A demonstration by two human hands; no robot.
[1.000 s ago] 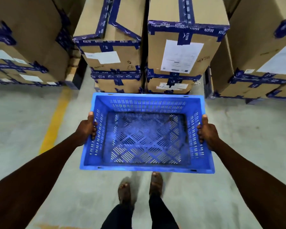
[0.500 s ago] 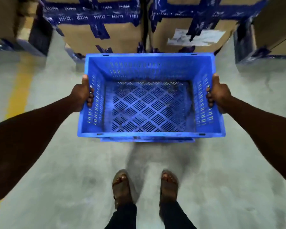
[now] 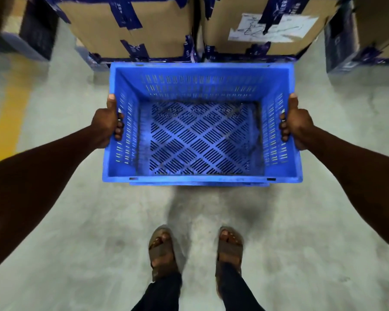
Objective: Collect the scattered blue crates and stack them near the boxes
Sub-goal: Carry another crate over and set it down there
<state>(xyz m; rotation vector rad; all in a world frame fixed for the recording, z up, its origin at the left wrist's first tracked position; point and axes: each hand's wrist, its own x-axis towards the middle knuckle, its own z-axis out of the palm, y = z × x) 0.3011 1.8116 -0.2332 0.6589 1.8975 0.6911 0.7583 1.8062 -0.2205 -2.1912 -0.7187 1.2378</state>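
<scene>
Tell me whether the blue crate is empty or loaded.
Empty. The blue crate shows its bare slotted floor, with nothing lying inside.

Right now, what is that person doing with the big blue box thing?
A person is holding an empty blue crate by its two short sides, the left hand on one and the right hand on the other. They are standing on the concrete floor right in front of taped cardboard boxes. The crate sits low, just in front of the boxes; whether it has touched the floor is hard to tell. No other crates are in view.
</scene>
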